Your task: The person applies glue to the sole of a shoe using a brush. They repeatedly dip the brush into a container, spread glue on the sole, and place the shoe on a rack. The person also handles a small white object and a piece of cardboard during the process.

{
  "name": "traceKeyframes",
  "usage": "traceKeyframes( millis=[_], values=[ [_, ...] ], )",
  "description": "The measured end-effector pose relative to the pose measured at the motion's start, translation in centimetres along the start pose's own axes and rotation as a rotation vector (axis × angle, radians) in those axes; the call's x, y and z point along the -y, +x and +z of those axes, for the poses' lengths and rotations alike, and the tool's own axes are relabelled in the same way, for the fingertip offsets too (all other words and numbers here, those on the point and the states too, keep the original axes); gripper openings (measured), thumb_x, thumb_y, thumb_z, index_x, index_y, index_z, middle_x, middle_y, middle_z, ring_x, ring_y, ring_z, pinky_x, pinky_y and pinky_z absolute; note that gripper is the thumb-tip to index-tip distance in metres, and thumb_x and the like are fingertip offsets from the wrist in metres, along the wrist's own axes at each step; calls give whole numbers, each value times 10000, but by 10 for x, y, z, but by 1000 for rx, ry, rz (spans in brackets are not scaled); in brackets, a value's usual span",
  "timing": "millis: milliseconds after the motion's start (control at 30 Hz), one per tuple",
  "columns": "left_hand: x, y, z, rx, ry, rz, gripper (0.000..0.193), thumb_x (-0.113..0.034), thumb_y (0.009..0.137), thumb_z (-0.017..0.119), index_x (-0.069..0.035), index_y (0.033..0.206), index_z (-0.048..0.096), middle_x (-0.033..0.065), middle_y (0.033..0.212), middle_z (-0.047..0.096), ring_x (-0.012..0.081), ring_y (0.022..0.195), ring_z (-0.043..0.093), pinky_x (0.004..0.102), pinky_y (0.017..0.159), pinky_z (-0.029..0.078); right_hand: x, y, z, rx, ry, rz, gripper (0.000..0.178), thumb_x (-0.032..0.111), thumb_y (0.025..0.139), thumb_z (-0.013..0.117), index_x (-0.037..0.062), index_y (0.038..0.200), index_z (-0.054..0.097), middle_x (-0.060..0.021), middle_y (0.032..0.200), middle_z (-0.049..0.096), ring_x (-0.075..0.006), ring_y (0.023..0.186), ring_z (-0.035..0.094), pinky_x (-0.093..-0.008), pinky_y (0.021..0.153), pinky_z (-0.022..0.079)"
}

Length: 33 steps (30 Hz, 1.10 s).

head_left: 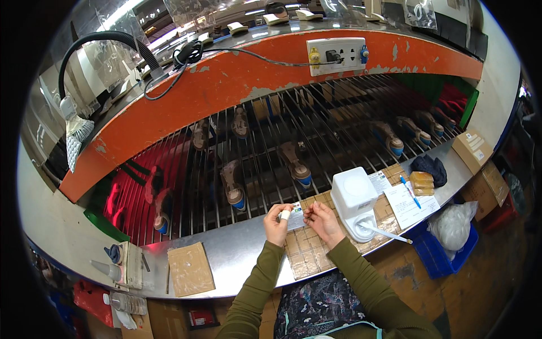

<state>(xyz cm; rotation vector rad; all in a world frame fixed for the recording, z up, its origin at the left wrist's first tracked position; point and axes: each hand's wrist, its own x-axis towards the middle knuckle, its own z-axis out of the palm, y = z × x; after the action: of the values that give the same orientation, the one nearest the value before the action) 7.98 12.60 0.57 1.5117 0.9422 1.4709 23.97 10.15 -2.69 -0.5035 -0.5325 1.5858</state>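
Note:
Side by side above the front ledge are my two hands. The fingers of my left hand are curled closed, with a small white piece at the thumb; whether it is held or wrapped around the thumb I cannot tell. Fingertips pressed together, my right hand is a short gap away, and what it pinches is too small to name. Beneath them lies a taped cardboard mat, with a printed card partly hidden by my hands. Just right stands a white plastic pot, with a thin white-handled brush across its base.
Beyond the ledge, several shoe parts lie on a conveyor of metal rods under an orange beam. On the right are paper, a blue pen, yellowish blocks and dark cloth. A cardboard piece lies left.

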Motion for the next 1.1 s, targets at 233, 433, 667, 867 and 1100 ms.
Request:
traceKeyframes(
  millis=[233, 433, 667, 867, 1100],
  values=[
    [-9, -5, 6, 188, 164, 109, 215, -107, 889, 649, -17, 1077, 705, 91, 1084, 626, 185, 1018, 589, 298, 883, 458, 5, -3, 6, 56, 7, 49, 184, 275, 980, 564, 105, 932, 616, -22, 848, 632, -132, 803, 595, -320, 769, 482],
    [-10, -10, 12, 264, 129, 134, 254, -113, 870, 683, -31, 1110, 700, 99, 1157, 607, 218, 1098, 570, 330, 939, 453, 3, -5, 13, 2, -89, 52, 162, 273, 959, 611, 126, 895, 634, 26, 837, 635, -75, 787, 594, -273, 740, 471],
    [-1, -11, 12, 274, 153, 146, 204, -94, 849, 711, -7, 1034, 720, 101, 1136, 615, 221, 1081, 581, 334, 933, 459, 3, -6, 11, 42, -95, 34, 167, 250, 953, 625, 133, 836, 607, 34, 824, 627, -57, 782, 588, -252, 733, 462],
    [-9, -11, 13, 234, 112, 115, 201, -92, 852, 702, -14, 1037, 721, 103, 1135, 620, 213, 1081, 583, 330, 937, 455, 5, -7, 15, 35, -110, 49, 200, 260, 953, 626, 147, 797, 577, 35, 811, 620, -60, 772, 587, -247, 729, 462],
    [-7, -10, 12, 225, 101, 121, 200, -77, 872, 667, -17, 1058, 712, 98, 1143, 621, 208, 1076, 586, 321, 932, 453, 5, -7, 17, 39, -103, 51, 216, 255, 953, 625, 145, 777, 566, 28, 822, 622, -68, 786, 591, -261, 749, 481]
  ],
)
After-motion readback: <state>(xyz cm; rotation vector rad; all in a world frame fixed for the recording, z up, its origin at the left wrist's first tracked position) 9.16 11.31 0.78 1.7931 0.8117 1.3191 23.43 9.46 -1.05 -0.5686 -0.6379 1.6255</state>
